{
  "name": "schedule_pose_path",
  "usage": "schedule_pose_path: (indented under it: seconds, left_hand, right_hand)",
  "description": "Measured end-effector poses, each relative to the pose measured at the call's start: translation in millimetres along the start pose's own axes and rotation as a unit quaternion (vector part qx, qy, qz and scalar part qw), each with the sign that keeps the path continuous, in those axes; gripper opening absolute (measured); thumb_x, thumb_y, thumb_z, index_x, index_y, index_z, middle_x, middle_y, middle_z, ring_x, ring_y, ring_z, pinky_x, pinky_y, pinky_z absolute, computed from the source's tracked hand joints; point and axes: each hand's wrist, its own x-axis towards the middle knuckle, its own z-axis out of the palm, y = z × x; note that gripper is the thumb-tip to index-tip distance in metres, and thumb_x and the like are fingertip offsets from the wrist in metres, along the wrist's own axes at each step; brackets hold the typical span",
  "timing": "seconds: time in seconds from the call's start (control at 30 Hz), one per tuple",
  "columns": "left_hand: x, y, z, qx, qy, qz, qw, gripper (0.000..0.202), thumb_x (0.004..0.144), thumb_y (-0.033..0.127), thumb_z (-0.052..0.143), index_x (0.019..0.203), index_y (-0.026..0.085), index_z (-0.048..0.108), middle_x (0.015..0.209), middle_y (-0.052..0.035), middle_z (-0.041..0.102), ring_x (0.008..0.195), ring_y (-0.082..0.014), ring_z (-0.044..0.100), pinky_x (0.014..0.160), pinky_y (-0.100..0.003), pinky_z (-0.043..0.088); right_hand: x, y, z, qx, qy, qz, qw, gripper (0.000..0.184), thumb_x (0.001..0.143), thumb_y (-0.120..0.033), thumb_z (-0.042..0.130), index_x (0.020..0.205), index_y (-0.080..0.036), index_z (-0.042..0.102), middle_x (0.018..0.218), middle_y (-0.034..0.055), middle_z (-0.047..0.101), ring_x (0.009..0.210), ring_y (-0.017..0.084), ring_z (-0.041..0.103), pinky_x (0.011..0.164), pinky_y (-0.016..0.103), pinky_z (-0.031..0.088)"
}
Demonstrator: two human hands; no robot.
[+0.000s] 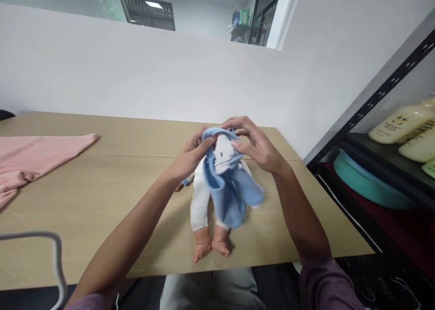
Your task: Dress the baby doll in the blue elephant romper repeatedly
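Observation:
Both of my hands grip the opened waist of small light blue baby pants (229, 205), held up over a baby doll. My left hand (193, 153) pinches the left side of the opening, thumb inside. On the right side, my right hand (258, 149) has its thumb at the front edge and fingers behind. A white inner face with a small dark mark shows in the opening, and two leg-like parts hang down. Beneath lies the doll (203, 243) in white trousers (199, 205), bare feet toward me. Its head and most of its upper body are hidden by the pants and my hands.
The doll lies on a wooden table (112, 201). Pink cloth (44, 158) is spread at the left, and a grey bent tube (56, 251) stands at the near left. On the right, a black shelf holds cream bottles (401, 122) above a teal basin (367, 181). A white wall rises behind.

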Motion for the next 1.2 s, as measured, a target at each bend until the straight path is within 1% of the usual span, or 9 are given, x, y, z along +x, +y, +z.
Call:
schedule_pose_path:
  seconds: [0.1, 0.23, 0.4, 0.67, 0.83, 1.0, 1.07, 1.13, 1.2]
  left_hand:
    - [10, -3, -16.6, 0.006, 0.022, -0.01, 1.0, 0.033, 0.097, 0.05, 0.086, 0.104, 0.022, 0.071, 0.083, 0.0012, 0.064, 0.07, -0.0133, 0.055, 0.065, -0.022, 0.046]
    - [12, -4, -22.8, 0.021, 0.013, -0.04, 0.999, 0.026, 0.097, 0.042, 0.082, 0.113, 0.023, 0.073, 0.088, 0.0003, 0.067, 0.075, -0.0154, 0.059, 0.069, -0.024, 0.049]
    - [7, -7, -14.5, 0.048, -0.063, -0.01, 0.997, 0.037, 0.1, 0.038, 0.082, 0.132, 0.025, 0.07, 0.119, -0.0068, 0.072, 0.102, -0.0203, 0.069, 0.087, -0.03, 0.059]
    - [-2, 19, 5.5, 0.269, -0.05, 0.005, 0.962, 0.028, 0.101, 0.04, 0.085, 0.115, 0.021, 0.07, 0.106, -0.004, 0.07, 0.089, -0.0158, 0.064, 0.078, -0.027, 0.054]
    - [-5, 26, 5.8, 0.208, -0.048, 0.037, 0.976, 0.022, 0.11, 0.044, 0.071, 0.108, 0.023, 0.065, 0.096, -0.0021, 0.07, 0.086, -0.0165, 0.067, 0.081, -0.03, 0.058]
    - [-3, 21, -17.4, 0.044, -0.046, 0.038, 0.997, 0.025, 0.112, 0.051, 0.066, 0.114, 0.03, 0.053, 0.104, -0.0037, 0.078, 0.09, -0.0218, 0.076, 0.08, -0.037, 0.064]
    - [-1, 22, -29.0, 0.008, -0.047, 0.035, 0.998, 0.025, 0.111, 0.05, 0.067, 0.112, 0.031, 0.051, 0.105, -0.0029, 0.078, 0.085, -0.0223, 0.077, 0.075, -0.038, 0.064]
    - [1, 24, -41.4, 0.002, -0.048, 0.018, 0.999, 0.022, 0.11, 0.046, 0.068, 0.11, 0.03, 0.053, 0.107, -0.0025, 0.077, 0.08, -0.0211, 0.076, 0.072, -0.037, 0.063]
    - [3, 28, -54.3, 0.023, -0.058, -0.011, 0.998, 0.019, 0.108, 0.04, 0.07, 0.111, 0.03, 0.055, 0.109, -0.0021, 0.075, 0.076, -0.0192, 0.073, 0.069, -0.035, 0.061]
  right_hand:
    - [-4, 28, -1, 0.037, -0.042, 0.029, 0.998, 0.039, 0.101, -0.046, 0.079, 0.135, -0.031, 0.068, 0.135, 0.0052, 0.073, 0.123, 0.025, 0.07, 0.109, 0.042, 0.06]
    - [-8, 50, 15, 0.011, 0.089, 0.039, 0.995, 0.023, 0.103, -0.045, 0.076, 0.115, -0.026, 0.071, 0.115, 0.004, 0.074, 0.107, 0.022, 0.073, 0.101, 0.039, 0.064]
    - [-6, 44, 20, -0.107, 0.265, -0.002, 0.958, 0.015, 0.105, -0.032, 0.072, 0.119, -0.029, 0.075, 0.133, 0.0073, 0.069, 0.109, 0.023, 0.074, 0.091, 0.038, 0.068]
    - [-10, 21, 24, -0.101, 0.279, -0.008, 0.955, 0.01, 0.102, -0.018, 0.064, 0.104, -0.026, 0.07, 0.107, 0.0018, 0.074, 0.072, 0.014, 0.064, 0.071, 0.033, 0.061]
    - [-15, 2, 33, 0.001, 0.18, 0.004, 0.984, 0.011, 0.108, -0.032, 0.066, 0.117, -0.028, 0.068, 0.113, 0.0031, 0.072, 0.089, 0.018, 0.07, 0.085, 0.036, 0.064]
    - [-13, 39, 24, 0.115, 0.011, -0.015, 0.993, 0.052, 0.102, -0.053, 0.077, 0.146, -0.033, 0.056, 0.149, 0.0063, 0.063, 0.137, 0.026, 0.065, 0.118, 0.044, 0.055]
    - [-12, 59, 19, 0.121, -0.091, 0.022, 0.988, 0.062, 0.094, -0.055, 0.087, 0.146, -0.032, 0.059, 0.145, 0.0068, 0.066, 0.135, 0.027, 0.066, 0.116, 0.044, 0.055]
    - [-11, 70, 15, 0.102, -0.173, 0.058, 0.978, 0.051, 0.09, -0.053, 0.092, 0.129, -0.027, 0.071, 0.125, 0.0053, 0.073, 0.119, 0.026, 0.07, 0.108, 0.043, 0.057]
    - [-12, 71, 13, 0.091, -0.178, 0.061, 0.978, 0.036, 0.09, -0.05, 0.093, 0.109, -0.024, 0.077, 0.105, 0.0021, 0.074, 0.102, 0.023, 0.069, 0.099, 0.039, 0.057]
